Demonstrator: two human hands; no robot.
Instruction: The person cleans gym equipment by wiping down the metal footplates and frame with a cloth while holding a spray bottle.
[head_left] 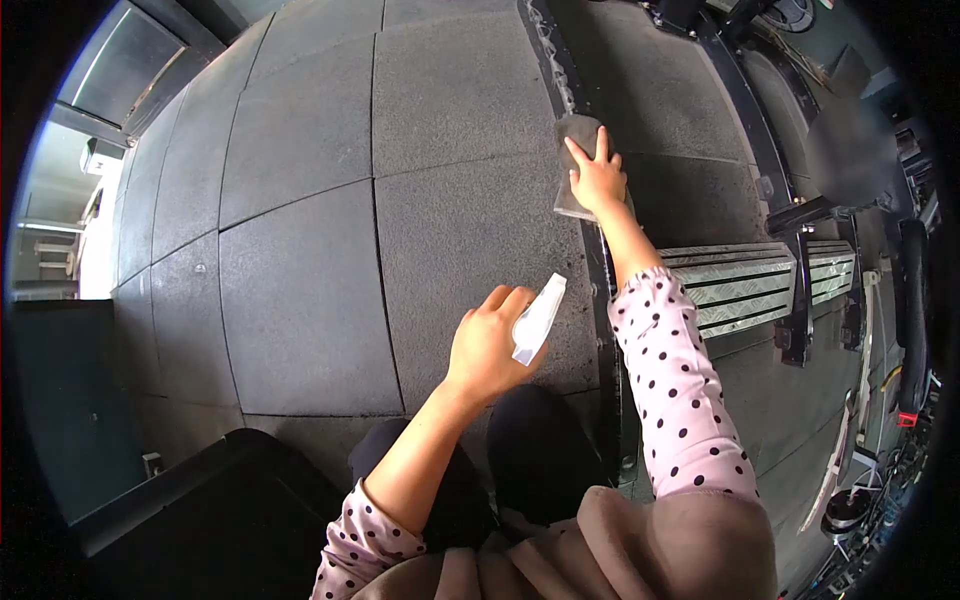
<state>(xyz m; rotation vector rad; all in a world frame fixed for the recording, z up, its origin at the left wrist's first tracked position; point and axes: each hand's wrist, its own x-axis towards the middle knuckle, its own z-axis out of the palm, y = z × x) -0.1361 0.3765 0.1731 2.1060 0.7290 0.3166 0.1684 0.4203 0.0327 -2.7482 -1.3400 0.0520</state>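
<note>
My left hand (490,345) is closed around a white spray bottle (538,320), seen from above. Its narrow end points away from me, and its lower part is hidden. Farther ahead, my right hand (599,183) lies with spread fingers on top of a grey cloth (580,130). That cloth rests across a black metal strip (603,300) running along the edge of the dark rubber floor tiles (300,310). Part of the cloth is covered by the hand.
Ridged metal footplates (735,290) stand right of the strip, with black machine frames (765,170) beyond. A black padded piece (190,510) fills the lower left. Tools and cables (900,490) crowd the far right, and a doorway (95,235) shows at left.
</note>
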